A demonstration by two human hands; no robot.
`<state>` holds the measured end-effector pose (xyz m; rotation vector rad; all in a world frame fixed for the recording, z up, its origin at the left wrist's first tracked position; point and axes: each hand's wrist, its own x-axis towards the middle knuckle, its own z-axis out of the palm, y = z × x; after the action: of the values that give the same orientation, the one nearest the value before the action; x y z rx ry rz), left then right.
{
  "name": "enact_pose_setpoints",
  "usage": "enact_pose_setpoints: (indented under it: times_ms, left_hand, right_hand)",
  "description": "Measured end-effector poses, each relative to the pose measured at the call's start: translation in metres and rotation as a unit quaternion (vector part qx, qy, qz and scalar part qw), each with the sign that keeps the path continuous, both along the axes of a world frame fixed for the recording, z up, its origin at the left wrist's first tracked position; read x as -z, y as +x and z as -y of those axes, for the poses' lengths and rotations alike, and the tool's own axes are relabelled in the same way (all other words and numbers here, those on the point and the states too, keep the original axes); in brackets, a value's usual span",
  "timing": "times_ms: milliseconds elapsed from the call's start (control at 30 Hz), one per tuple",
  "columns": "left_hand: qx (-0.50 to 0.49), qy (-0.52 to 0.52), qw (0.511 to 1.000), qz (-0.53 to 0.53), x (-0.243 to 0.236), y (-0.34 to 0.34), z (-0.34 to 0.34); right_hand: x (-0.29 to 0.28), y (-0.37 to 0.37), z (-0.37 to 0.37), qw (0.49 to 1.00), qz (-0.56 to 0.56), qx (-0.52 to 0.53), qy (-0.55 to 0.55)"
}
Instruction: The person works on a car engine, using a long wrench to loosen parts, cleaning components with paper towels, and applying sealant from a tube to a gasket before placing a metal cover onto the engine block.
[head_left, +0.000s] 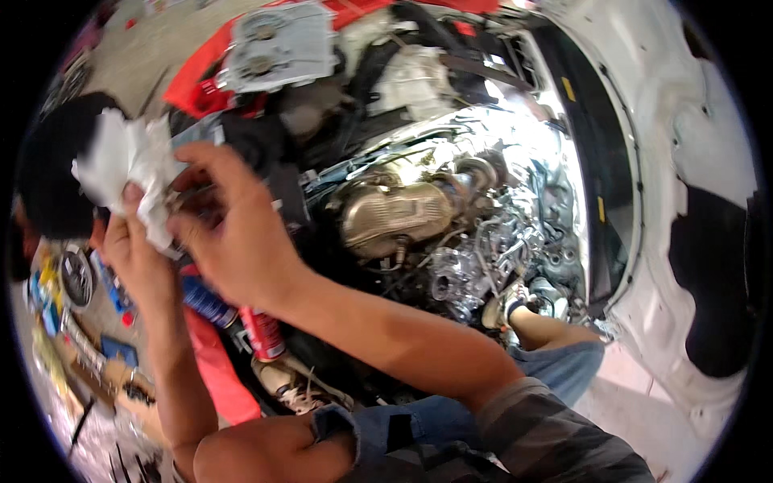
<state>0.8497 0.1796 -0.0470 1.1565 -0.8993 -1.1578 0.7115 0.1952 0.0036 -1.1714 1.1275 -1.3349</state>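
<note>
A crumpled white paper towel [149, 165] is held up at the left, its upper left part blurred. My left hand [133, 249] is closed on its lower end from below. Close beside it, my right hand [233, 213] has its fingers bent and apart, with thumb and forefinger near the towel's right edge. The shaded gap between those fingers shows nothing I can name. Below the hands, a blue can [208, 302] and a red spray can [262, 334] lie side by side at the engine bay's near edge.
A lit engine bay with a ribbed metal heat shield [398, 217] fills the middle. A grey metal cover [278, 48] rests on red covering at the far side. The white hood [708, 121] rises at right. My shoe [282, 382] shows below. A black rounded shape [60, 169] is left of the towel.
</note>
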Motion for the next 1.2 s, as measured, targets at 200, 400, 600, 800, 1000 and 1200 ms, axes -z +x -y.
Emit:
enact_pose_setpoints:
  times_ms: [200,400,600,800,1000,1200]
  left_hand:
    - [0.062,0.064,0.966,0.241,-0.033,-0.025,-0.026]
    - [0.115,0.091,0.987,0.057,-0.03,-0.046,-0.033]
    - [0.053,0.133,0.988,-0.061,-0.021,-0.037,-0.031]
    - [0.088,0.113,0.986,-0.084,-0.025,-0.038,-0.031]
    - [0.111,0.049,0.99,-0.065,-0.015,-0.036,-0.034]
    - [0.027,0.176,0.979,-0.094,-0.009,-0.015,-0.013]
  right_hand:
    - [0.004,-0.029,-0.014,0.974,-0.209,-0.035,-0.08]
    - [0.01,-0.029,-0.031,0.992,-0.092,0.06,0.063]
    - [0.004,-0.029,-0.035,0.97,0.199,-0.03,0.136]
    - [0.0,-0.041,-0.03,0.95,0.259,-0.062,0.163]
    - [0.016,-0.024,-0.026,0.985,0.09,-0.06,0.134]
    - [0.055,-0.031,0.018,0.951,-0.297,0.024,0.08]
